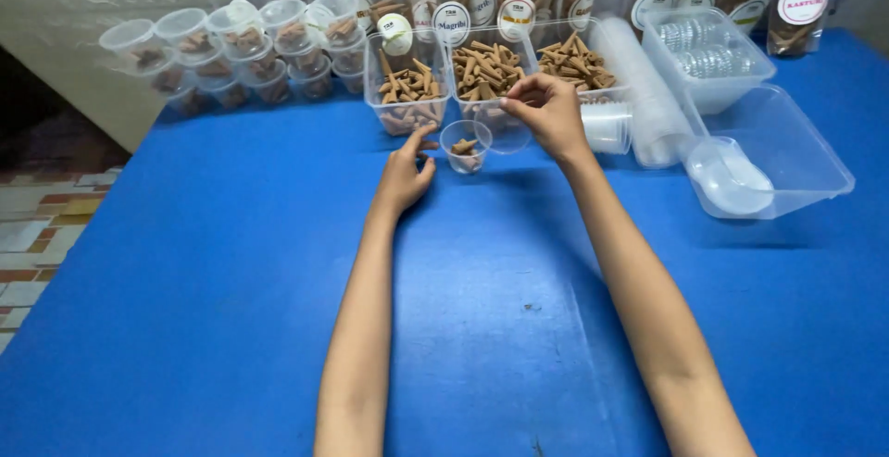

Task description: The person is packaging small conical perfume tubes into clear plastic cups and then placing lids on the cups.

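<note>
Blue table (231,327), small clear cup (465,147) upright.

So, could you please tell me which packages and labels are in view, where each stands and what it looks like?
Clear pouches: back row by the wall, brown contents, round white labels.
Three open tubs: before the pouches, clear, holding brown cones.
Round label: inside the left tub, pale.
Lidded cups: stacked back left, clear, unlabelled.
</note>
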